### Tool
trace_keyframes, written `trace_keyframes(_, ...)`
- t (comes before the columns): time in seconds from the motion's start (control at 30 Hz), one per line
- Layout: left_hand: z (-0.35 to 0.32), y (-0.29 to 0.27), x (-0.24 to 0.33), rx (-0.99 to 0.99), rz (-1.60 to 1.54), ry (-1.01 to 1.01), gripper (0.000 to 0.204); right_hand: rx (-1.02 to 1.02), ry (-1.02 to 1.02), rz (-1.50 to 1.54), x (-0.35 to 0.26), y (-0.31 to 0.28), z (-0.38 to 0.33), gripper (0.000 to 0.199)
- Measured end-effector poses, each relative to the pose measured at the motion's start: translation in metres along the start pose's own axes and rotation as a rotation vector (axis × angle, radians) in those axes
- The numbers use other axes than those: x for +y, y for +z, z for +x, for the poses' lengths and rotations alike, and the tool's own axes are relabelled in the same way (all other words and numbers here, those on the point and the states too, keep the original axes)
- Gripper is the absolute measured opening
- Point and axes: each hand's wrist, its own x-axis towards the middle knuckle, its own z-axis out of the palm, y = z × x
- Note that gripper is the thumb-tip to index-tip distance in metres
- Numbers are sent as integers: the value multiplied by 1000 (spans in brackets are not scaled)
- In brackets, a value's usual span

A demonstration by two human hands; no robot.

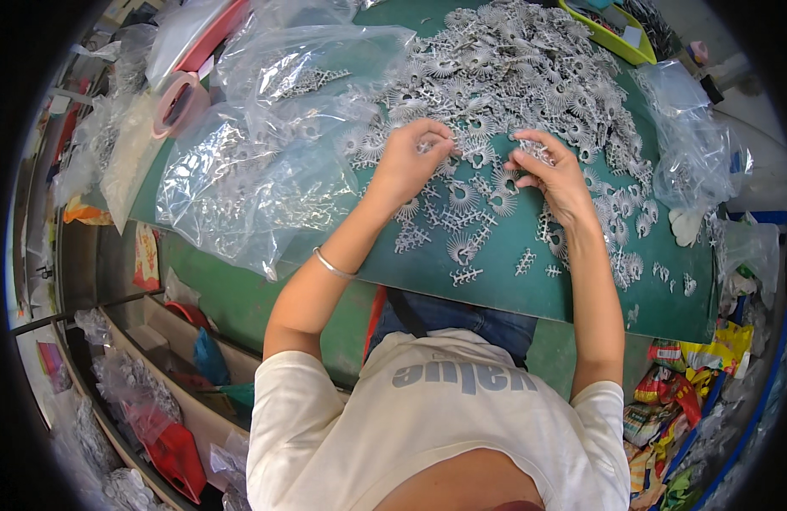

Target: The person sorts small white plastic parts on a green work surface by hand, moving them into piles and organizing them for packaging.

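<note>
A large heap of small grey metal-looking pieces (521, 64), some fan-shaped with spikes and some like branched twigs, spreads over the green tabletop (513, 285). At the heap's near edge my left hand (406, 162) is closed, thumb and forefinger curled together. Whatever is between its fingertips is too small to make out. To its right, my right hand (555, 175) curls around a few grey branched pieces (534, 151), its thumb and fingertips pointing toward my left hand. Loose fan-shaped pieces (463, 198) lie on the table below and between the two hands.
Clear plastic bags (257, 179) with grey pieces cover the table's left side. Pink-handled scissors or a similar looped tool (179, 102) lies beyond them. A yellow-green tray (611, 34) stands at the far right, near another clear bag (687, 128). Colourful packets (674, 392) sit lower right.
</note>
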Motion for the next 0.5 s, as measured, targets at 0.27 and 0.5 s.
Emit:
trace_keyframes(0.27, -27, -2, 7, -48, -367, -327, 15, -116, 149, 302, 2, 18, -18, 33)
trace_keyframes(0.5, -42, 12, 17, -1, -457, -286, 12, -110, 69, -10, 9, 35, -33, 20)
